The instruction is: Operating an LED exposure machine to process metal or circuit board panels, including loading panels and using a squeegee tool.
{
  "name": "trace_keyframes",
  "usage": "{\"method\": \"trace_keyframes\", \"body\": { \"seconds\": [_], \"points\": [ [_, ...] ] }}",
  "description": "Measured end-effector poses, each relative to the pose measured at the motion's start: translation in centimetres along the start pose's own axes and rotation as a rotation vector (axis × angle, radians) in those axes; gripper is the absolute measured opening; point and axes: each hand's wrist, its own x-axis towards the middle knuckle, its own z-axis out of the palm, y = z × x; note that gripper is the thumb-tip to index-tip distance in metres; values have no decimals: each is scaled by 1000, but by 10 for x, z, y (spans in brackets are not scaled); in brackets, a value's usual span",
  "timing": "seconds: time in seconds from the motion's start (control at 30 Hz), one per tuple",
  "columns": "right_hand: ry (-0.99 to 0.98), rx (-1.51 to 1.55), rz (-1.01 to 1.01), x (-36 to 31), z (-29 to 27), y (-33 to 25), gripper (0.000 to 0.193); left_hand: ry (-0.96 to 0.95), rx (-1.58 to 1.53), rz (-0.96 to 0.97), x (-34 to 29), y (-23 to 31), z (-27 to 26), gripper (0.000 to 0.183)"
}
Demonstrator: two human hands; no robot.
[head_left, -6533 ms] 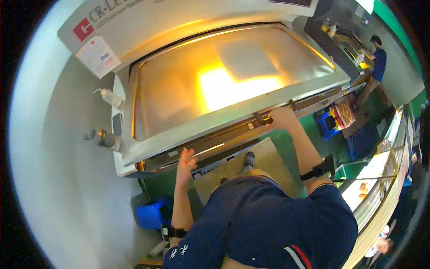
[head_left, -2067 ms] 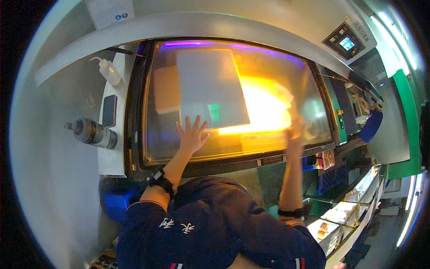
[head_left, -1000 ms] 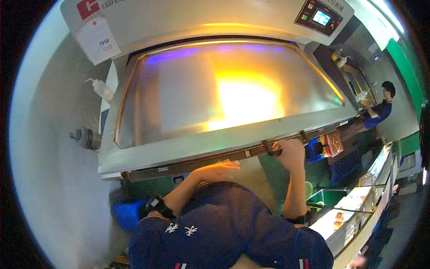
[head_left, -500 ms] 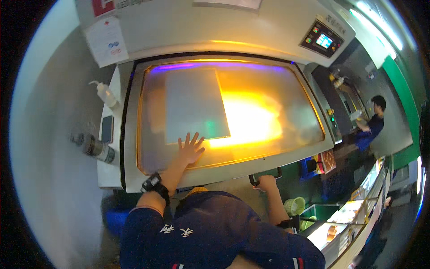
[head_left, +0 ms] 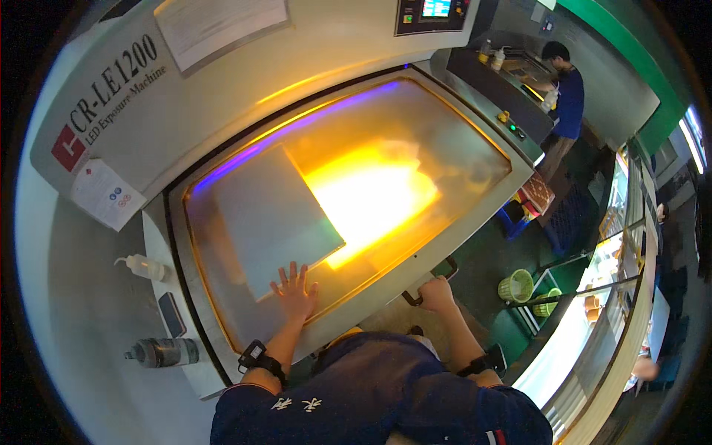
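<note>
My left hand (head_left: 297, 299) lies flat with its fingers spread, at the near edge of a rectangular grey sheet (head_left: 271, 215). That sheet shows on the left part of the wide shiny surface (head_left: 467, 141) of an exposure machine. At the front of the machine's pale frame (head_left: 371, 300), my right hand (head_left: 437, 294) is wrapped round a black handle (head_left: 450, 265). Bright yellow light (head_left: 374, 200) covers the middle of the surface beside the sheet, and a violet strip runs along the far side.
On the left ledge are a white squeeze bottle (head_left: 144, 267), a phone (head_left: 171, 314) and a dark drinking bottle (head_left: 163, 352). A control panel (head_left: 434, 15) sits above. Another person (head_left: 567, 96) stands at a bench far right. A green basket (head_left: 516, 285) and lit shelving (head_left: 571, 348) are nearer.
My view has swung to the right, so the machine appears tilted and shifted left. My left hand stays on the sheet's near edge and my right hand keeps its hold on the handle.
</note>
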Motion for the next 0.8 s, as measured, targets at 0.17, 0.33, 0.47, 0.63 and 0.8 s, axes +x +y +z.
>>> {"method": "trace_keyframes", "body": {
  "seconds": [0.17,0.33,0.47,0.63,0.8],
  "points": [
    [463,424,-148,-51,-9,7,35,-136,-3,-23,5,-2,2,68],
    [523,725,-4,-99,21,68,37,-360,-53,-221,19,26,17,92],
    [168,755,85,-123,56,117,38,-429,-107,-257,37,88,21,125],
    [-99,502,-148,-102,92,117,38,-554,-63,-278,54,124,25,140],
    [-312,628,-422,-51,103,83,40,-609,-84,-376,52,120,10,141]
  ]
}}
